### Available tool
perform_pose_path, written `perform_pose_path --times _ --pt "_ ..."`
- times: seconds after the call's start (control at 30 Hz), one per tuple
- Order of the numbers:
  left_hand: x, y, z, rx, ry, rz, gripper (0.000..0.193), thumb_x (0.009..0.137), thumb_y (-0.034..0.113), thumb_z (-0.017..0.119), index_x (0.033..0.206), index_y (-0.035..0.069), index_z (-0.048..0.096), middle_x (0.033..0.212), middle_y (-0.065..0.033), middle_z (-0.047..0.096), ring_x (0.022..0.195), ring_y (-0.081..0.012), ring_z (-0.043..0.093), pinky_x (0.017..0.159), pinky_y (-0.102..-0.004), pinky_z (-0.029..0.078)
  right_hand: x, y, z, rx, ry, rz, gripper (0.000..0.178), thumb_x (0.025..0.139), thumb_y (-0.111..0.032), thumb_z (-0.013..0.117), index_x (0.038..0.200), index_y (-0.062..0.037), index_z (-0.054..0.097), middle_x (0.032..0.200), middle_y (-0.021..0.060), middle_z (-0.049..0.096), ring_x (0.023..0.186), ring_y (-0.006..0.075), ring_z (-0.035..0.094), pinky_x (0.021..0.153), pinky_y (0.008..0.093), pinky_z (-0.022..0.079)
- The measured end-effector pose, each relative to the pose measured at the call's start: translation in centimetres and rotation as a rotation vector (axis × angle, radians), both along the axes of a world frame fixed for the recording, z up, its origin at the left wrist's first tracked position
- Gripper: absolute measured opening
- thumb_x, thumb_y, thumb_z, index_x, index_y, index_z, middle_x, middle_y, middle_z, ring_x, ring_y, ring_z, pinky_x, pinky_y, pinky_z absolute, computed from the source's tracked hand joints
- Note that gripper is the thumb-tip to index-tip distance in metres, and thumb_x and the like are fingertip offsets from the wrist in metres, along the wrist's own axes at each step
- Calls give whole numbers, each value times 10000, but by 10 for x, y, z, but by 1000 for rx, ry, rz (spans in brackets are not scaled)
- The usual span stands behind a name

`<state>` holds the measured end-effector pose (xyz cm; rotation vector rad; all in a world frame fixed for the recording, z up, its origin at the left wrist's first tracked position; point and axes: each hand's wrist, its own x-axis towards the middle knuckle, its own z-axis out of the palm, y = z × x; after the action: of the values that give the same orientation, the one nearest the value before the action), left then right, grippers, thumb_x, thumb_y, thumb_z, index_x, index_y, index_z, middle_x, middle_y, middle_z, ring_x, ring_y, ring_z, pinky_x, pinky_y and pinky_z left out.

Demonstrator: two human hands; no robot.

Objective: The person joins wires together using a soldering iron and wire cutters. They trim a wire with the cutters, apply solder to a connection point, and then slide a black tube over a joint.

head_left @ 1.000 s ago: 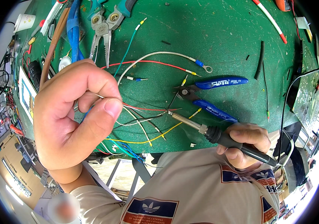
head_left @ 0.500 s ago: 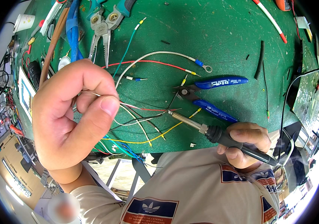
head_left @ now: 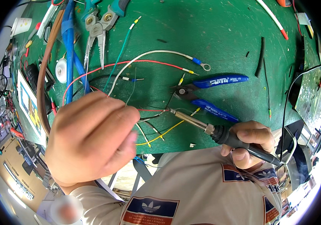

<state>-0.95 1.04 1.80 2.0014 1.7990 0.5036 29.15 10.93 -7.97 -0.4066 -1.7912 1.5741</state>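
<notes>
Two hands are busy above the green desk (head_left: pixel 213 33). The right hand (head_left: pixel 256 137) has its fingers wrapped round a soldering iron (head_left: pixel 222 135), which crosses the near edge, right of the middle. On the left hand (head_left: pixel 93 138) the fingers curl in beside a thin strand (head_left: pixel 132 90); from here I can't tell whether they grip it. To my mind, good work here means a steady tip beside the red wire (head_left: pixel 153 110), with the left fingers well clear. The iron's long axis slants, tip toward the far left corner, cord end toward the near right.
</notes>
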Motion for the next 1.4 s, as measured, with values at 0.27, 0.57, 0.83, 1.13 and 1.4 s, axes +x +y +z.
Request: perform_pose_path --times 0.27,0.57,0.83,1.13,1.4 --pt "7 -3 3 -114 158 -35 268 663 123 821 855 2 677 810 -118 669 673 -306 619 607 -386 500 2 1 1 -8 -32 8 431 782 -122 869 1104 43 635 827 199 709 633 224 713 534 293 565" --pt "10 -3 -9 -3 150 -65 251 648 62 785 821 31 605 703 -68 514 579 -236 544 494 -363 438 2 2 1 16 -30 15 437 781 -126 873 1106 41 633 830 196 709 631 217 707 518 286 556" --pt "16 -5 2 -68 191 8 205 680 4 794 810 26 637 747 -89 596 633 -268 606 554 -368 481 0 0 -2 17 16 -15 426 790 -113 864 1106 48 629 834 199 707 618 204 700 509 276 550" --pt "17 -3 -6 77 223 119 197 744 -24 789 864 11 637 754 -104 586 623 -287 597 543 -386 481 -2 0 -4 -10 104 13 406 846 -22 786 1167 95 565 892 215 680 630 195 698 514 283 551" --pt "17 -4 -5 69 208 139 198 741 -50 756 891 17 645 774 -109 599 656 -300 606 575 -393 490 -2 -2 -1 29 84 6 398 855 -8 774 1174 89 556 918 202 677 674 205 717 552 291 568"
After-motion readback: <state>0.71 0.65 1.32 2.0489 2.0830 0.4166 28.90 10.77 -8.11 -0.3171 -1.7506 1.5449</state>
